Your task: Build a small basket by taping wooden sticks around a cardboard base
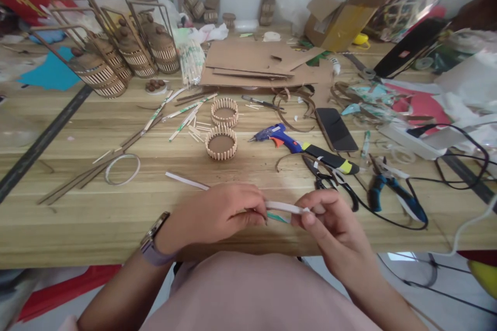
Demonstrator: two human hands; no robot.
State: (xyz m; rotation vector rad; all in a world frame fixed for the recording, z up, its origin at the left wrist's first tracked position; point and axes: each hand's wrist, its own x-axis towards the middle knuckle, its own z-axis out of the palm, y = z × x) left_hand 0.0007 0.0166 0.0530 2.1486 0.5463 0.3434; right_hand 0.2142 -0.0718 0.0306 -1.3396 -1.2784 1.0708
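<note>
My left hand (229,212), with a watch on its wrist, is closed on a narrow white strip (284,207) near the table's front edge. Fingertips and thumb of my right hand (337,227) pinch the strip's other end, where a small white bit shows. Between the hands, just below the strip, is a thin green-teal piece (277,217); its ends are hidden by my fingers. A white length (186,181) sticks out beyond my left hand; I cannot tell if it is the same strip. Ahead stand two round stick-walled baskets (221,146).
A blue glue gun (285,139), phone (336,129), scissors (326,178) and pliers (396,196) with a black cable lie to the right. Loose sticks (186,121), brown strips (85,176) and a white ring (123,169) are leftward. Behind are cardboard sheets (248,62) and lantern-like crafts (103,75).
</note>
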